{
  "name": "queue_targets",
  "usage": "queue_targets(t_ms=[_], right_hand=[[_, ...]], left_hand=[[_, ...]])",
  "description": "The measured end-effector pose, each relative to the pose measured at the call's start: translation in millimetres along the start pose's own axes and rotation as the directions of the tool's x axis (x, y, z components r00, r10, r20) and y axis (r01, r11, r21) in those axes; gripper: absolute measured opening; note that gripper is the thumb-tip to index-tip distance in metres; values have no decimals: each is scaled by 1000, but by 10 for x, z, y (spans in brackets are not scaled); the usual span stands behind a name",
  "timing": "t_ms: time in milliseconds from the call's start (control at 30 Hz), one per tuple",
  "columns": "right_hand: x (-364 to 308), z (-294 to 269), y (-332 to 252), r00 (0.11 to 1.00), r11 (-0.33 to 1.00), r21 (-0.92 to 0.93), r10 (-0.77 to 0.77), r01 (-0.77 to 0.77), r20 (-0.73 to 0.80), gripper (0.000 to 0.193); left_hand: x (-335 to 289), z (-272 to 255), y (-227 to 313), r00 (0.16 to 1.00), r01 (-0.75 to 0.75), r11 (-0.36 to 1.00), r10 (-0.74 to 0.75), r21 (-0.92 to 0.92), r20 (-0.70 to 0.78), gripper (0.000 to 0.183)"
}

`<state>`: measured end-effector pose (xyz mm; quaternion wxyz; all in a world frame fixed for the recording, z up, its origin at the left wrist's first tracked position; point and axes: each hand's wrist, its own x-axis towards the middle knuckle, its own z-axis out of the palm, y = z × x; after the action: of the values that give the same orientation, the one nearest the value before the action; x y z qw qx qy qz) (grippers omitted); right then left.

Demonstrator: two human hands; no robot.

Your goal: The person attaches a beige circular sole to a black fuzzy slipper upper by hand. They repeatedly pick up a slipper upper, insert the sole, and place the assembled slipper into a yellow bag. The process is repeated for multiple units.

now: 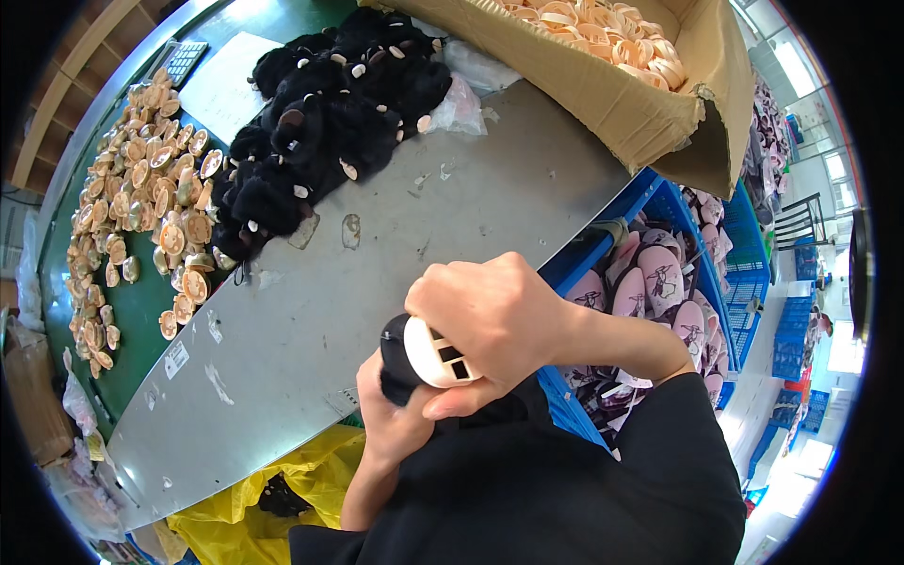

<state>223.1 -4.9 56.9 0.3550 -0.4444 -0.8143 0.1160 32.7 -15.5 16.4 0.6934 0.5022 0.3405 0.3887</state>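
In the head view, a small black fuzzy piece with a cream plastic cap (435, 353) was held close to the body, just over the near edge of the grey table (311, 311). The right hand (494, 320) was curled tightly over the cap from above, while the left hand (391, 419) was cupped under the black fur, fingers closed around it. The cap's slotted face was turned toward the lower right, and the piece's long axis appeared to run from upper left to lower right. A slip seemed possible: were pressure applied off-centre, the cap could be seated crooked, or the piece dropped into the yellow bag (245, 508) below.
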Motion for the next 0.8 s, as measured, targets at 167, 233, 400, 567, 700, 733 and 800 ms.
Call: queue_targets(t_ms=[167,233,400,567,700,733,800], right_hand=[[16,-32,2,999,998,60,-21,19,32,57],[6,-16,87,998,973,223,-64,64,-7,56],[7,-240,41,986,934,357,-30,-30,164,66],[87,-338,69,950,926,376,-133,19,281,60],[143,-407,72,919,933,349,-215,93,331,49],[153,-406,84,911,935,335,-237,119,337,48],[153,-355,93,893,937,278,-302,213,335,47]], left_hand=[[11,-24,31,999,-37,998,36,50,5,23],[13,-49,65,1000,14,1000,-14,-20,4,21],[44,-136,149,950,311,938,-300,-154,87,21],[79,-217,181,902,415,889,-373,-196,220,22],[74,-284,203,844,495,867,-464,-60,269,43],[72,-266,227,866,449,892,-420,-56,272,34],[62,-206,295,902,356,934,-330,-45,280,16]])
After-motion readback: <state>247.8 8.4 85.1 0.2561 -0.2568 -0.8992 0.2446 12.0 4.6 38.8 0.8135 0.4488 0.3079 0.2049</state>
